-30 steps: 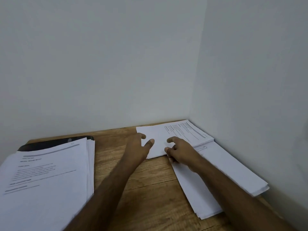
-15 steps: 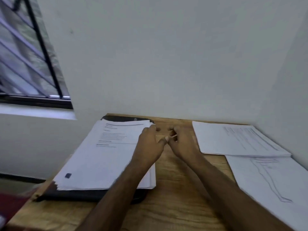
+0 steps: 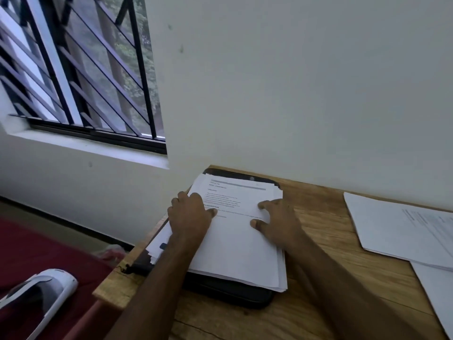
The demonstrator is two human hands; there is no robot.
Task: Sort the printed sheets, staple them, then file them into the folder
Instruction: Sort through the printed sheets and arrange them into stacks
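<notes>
A thick stack of printed sheets (image 3: 235, 244) lies on a black folder (image 3: 232, 294) at the left end of the wooden table (image 3: 326, 244). My left hand (image 3: 191, 214) is on the stack's left side, thumb on the top sheet and fingers bent over the left edge. My right hand (image 3: 277, 219) rests on the stack's right side, with its thumb and fingers spread on the top sheet. A second pile of printed sheets (image 3: 397, 231) lies at the right. Below it lies another white pile (image 3: 436, 288), cut off by the frame edge.
The table stands against a white wall. Left of it is a barred window (image 3: 81, 69). At the lower left, beyond the table's edge, a white device (image 3: 41, 295) lies on a red surface. Bare wood shows between the two paper areas.
Both hands have left the right-hand pile, crossed the table and come down on the left stack. The view has swung left, bringing the window in.
</notes>
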